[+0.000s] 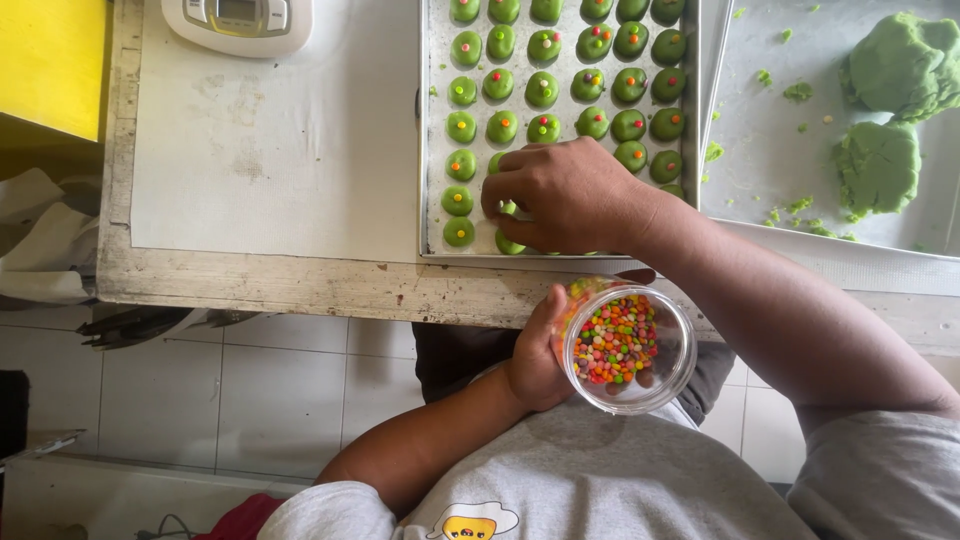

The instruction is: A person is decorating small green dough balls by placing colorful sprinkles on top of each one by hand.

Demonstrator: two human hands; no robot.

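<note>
Candy beads in many colours fill the bottom of a clear plastic cup (pixel 630 348), which the left hand (pixel 535 355) holds close to the body, below the table edge; its grip is wrapped round the cup's side, fingers closed on the wall and thumb over the rim. Just beyond, the worn wooden table (pixel 300 285) carries a metal baking tray (pixel 432 150) lined with rows of small green dough balls (pixel 541 88), most topped with coloured beads. The right hand (pixel 570 195) rests over the tray's near rows, palm down, fingertips curled and pinched together at one green ball (whether a bead sits between them I cannot tell). Right of this tray lies a second metal tray (pixel 770 150) with two lumps of green dough (pixel 885 120) and scattered crumbs. Left of the cookies a white sheet (pixel 280 130) covers the table, and at the far edge stands a white kitchen scale (pixel 240 22).
</note>
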